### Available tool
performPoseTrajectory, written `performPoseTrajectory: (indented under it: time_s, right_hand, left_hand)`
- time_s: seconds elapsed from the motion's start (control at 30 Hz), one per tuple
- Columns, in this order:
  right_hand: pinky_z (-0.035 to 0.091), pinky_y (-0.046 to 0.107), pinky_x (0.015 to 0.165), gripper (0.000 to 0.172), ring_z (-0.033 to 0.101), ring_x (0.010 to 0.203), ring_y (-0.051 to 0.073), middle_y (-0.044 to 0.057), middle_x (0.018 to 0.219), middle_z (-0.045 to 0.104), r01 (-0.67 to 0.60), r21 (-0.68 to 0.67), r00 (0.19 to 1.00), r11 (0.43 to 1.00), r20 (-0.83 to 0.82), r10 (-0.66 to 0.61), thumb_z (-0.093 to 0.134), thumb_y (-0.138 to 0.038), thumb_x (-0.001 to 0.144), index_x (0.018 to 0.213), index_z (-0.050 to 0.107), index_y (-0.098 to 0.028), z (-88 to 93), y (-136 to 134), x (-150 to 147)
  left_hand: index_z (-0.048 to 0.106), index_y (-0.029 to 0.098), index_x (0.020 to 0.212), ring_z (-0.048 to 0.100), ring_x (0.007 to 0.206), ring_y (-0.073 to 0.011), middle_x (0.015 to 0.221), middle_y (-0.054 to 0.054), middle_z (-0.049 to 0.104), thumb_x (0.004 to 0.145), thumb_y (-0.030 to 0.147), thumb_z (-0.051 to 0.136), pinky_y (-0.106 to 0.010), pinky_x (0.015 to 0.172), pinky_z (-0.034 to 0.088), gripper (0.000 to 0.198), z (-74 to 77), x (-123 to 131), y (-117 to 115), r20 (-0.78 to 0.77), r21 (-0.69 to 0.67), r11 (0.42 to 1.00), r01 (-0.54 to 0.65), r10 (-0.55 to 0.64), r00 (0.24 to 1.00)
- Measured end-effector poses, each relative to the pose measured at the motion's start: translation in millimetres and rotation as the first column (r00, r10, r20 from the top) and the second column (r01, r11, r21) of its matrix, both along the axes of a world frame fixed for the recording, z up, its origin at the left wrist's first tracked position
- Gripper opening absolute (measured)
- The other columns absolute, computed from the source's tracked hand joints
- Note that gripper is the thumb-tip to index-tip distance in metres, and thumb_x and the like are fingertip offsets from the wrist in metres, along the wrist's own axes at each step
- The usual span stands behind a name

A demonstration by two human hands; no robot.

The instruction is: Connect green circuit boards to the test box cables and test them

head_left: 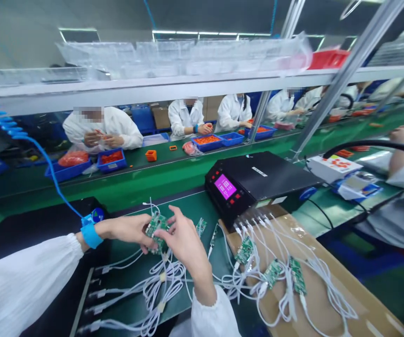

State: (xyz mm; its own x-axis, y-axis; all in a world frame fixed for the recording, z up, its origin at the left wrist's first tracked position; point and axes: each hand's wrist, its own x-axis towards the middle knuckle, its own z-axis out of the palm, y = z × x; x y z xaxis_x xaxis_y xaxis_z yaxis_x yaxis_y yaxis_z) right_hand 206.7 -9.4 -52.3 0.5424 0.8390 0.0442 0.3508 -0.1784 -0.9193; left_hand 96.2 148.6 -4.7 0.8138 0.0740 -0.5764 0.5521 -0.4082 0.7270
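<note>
Green circuit boards (158, 227) are held in front of me, above the dark green bench (125, 276). My left hand (137, 231) grips them from the left, with a blue band around its wrist. From the right, my right hand (184, 236) pinches the same boards between thumb and fingers, its index finger raised. A thin white cable sticks up behind them. Below lie coiled white cables (163, 285). Two more boards (201, 227) rest just right of my hands. Whether the held boards are stacked or separate is hard to tell.
A black tester (258, 178) with a lit screen stands beyond my right hand. White cables link it to boards (297, 275) on brown cardboard (349, 295). A black box (65, 262) sits at left, with a coiled blue cord (51, 164). People in white work across a green conveyor (174, 173).
</note>
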Motion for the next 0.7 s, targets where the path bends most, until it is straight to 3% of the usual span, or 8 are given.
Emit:
performPoseTrajectory:
  time_s: [0.1,0.2,0.33,0.47,0.57,0.7]
  right_hand:
    - [0.060,0.035,0.083,0.057,0.070,0.086,0.017,0.010,0.124,0.067,0.117,0.241,0.991,0.964,-0.098,-0.096,0.072,-0.031,0.088,0.141,0.056,-0.020,-12.9,26,-2]
    - [0.061,0.032,0.086,0.039,0.071,0.096,0.018,0.010,0.117,0.068,0.109,0.345,0.990,0.932,-0.124,-0.069,0.067,-0.032,0.092,0.129,0.064,-0.019,-22.4,48,-6]
    - [0.061,0.032,0.089,0.029,0.069,0.107,0.019,0.010,0.115,0.069,-0.055,0.302,0.998,0.952,-0.011,0.061,0.068,-0.035,0.093,0.117,0.070,-0.020,-24.9,72,-10]
    - [0.061,0.030,0.083,0.029,0.070,0.091,0.016,0.008,0.109,0.070,-0.022,0.243,1.000,0.970,0.019,0.017,0.066,-0.029,0.093,0.119,0.069,-0.018,-26.3,91,-9]
    - [0.061,0.033,0.083,0.028,0.071,0.090,0.017,0.009,0.106,0.072,-0.016,0.245,0.999,0.969,0.035,0.007,0.066,-0.028,0.093,0.118,0.070,-0.017,-29.2,101,-3]
    - [0.062,0.035,0.085,0.030,0.073,0.093,0.019,0.011,0.110,0.074,-0.099,0.244,0.995,0.965,-0.003,0.103,0.073,-0.023,0.087,0.117,0.073,-0.018,-31.1,110,1]
  left_hand:
    - [0.070,0.017,0.107,0.070,0.092,-0.0221,0.099,-0.004,0.073,0.074,0.044,0.085,-0.034,0.077,0.063,0.045,-1.2,-1,21,0.126,-0.065,0.983,-0.174,0.182,0.975]
    - [0.072,0.015,0.111,0.069,0.103,-0.0259,0.108,-0.009,0.074,0.073,0.045,0.087,-0.033,0.076,0.064,0.050,-6.2,-9,43,0.200,-0.120,0.953,-0.280,0.299,0.933]
    - [0.072,0.013,0.116,0.070,0.101,-0.0250,0.113,-0.012,0.075,0.077,0.046,0.084,-0.034,0.077,0.063,0.052,-17.5,-21,65,0.310,-0.166,0.928,-0.333,0.370,0.876]
    - [0.072,0.012,0.109,0.067,0.086,-0.0182,0.098,-0.007,0.075,0.073,0.042,0.088,-0.031,0.076,0.059,0.049,-26.9,-23,73,0.404,-0.175,0.896,-0.408,0.443,0.800]
    - [0.072,0.012,0.100,0.065,0.081,-0.0155,0.090,-0.004,0.073,0.068,0.037,0.090,-0.028,0.075,0.056,0.044,-30.2,-21,72,0.452,-0.222,0.874,-0.432,0.485,0.749]
    - [0.070,0.014,0.087,0.062,0.070,-0.0151,0.082,-0.004,0.068,0.072,0.039,0.083,-0.026,0.058,0.050,0.032,-31.3,-19,72,0.447,-0.275,0.837,-0.473,0.547,0.708]
